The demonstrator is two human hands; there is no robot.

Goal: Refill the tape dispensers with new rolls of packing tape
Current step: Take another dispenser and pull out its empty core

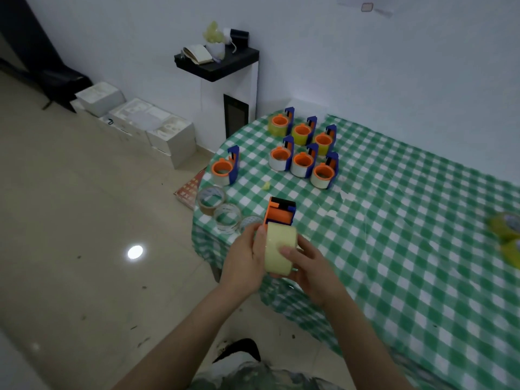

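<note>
I hold an orange and blue tape dispenser (280, 212) with a pale yellow tape roll (277, 244) mounted in it, above the table's near-left edge. My left hand (244, 260) grips the roll's left side. My right hand (309, 266) cups it from the right, thumb lying across the tape face. Several loaded dispensers (302, 149) stand in two rows at the far end of the table, and one more dispenser (226, 167) stands apart to their left. Empty tape cores (219, 205) lie at the table's left edge.
The table carries a green and white checked cloth (394, 235). Yellow tape rolls (506, 229) sit at its right edge. A small crumpled yellow scrap (266, 186) lies mid-table. White boxes (135, 119) line the wall on the floor, beside a white stand (225, 80).
</note>
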